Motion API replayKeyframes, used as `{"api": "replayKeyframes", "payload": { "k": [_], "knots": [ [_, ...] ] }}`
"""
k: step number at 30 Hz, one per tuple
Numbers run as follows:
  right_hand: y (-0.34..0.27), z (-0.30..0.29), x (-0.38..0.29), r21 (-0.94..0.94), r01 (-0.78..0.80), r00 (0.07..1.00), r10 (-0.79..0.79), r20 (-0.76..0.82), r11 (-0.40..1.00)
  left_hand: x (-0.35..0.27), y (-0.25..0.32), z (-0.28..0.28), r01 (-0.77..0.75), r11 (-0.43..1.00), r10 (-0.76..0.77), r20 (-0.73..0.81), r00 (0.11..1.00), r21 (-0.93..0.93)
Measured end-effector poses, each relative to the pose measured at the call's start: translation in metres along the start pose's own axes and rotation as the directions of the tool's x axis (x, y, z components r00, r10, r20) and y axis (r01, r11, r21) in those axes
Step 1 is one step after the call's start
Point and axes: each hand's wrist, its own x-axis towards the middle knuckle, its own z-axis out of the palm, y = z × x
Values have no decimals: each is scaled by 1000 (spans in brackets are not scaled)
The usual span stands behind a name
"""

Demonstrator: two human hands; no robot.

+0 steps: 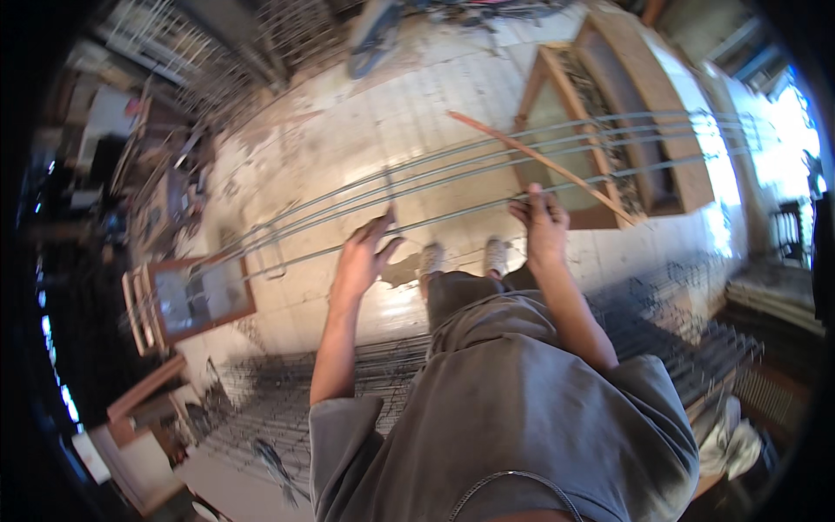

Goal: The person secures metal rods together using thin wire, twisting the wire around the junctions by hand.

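Several long steel reinforcing bars (450, 214) run side by side across the view in front of me. Over the nearest bar is my left hand (365, 254), its thumb apart from the fingers. A thin dark piece (390, 186), blurred and perhaps a wire stirrup, crosses the bars at those fingertips; whether I grip it cannot be told. Farther right, my right hand (546, 225) pinches the nearest bar between thumb and fingers. A bent wire stirrup (277, 251) hangs around the bars toward the left. Across them on the right lies a narrow wooden strip (541, 156).
Wooden frames or boxes prop the bars at left (251, 287) and right (691, 163). Dark wire stirrups (385, 355) are massed close behind me. More metal grids (196, 59) stand at the upper left. A grey-blue object (375, 39) rests on the tiled floor (313, 156).
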Motion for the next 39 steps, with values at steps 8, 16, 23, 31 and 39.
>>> {"api": "replayKeyframes", "payload": {
  "k": [8,16,23,31,39],
  "knots": [
    [6,-7,2,113,-34,996,24,88,993,-12,-6,12,47,997,-44,-40,998,56],
    [3,-7,0,118,-31,997,23,77,993,-10,-6,9,58,998,-58,7,998,-7],
    [1,-8,2,113,-23,998,15,67,993,-1,5,-4,132,990,-128,70,989,-51],
    [5,-2,0,107,-48,997,41,68,993,-9,-4,-1,206,969,-193,105,975,-133],
    [8,-11,4,43,-60,997,57,57,997,6,-1,-4,86,980,-73,77,994,-178]
  ]
}}
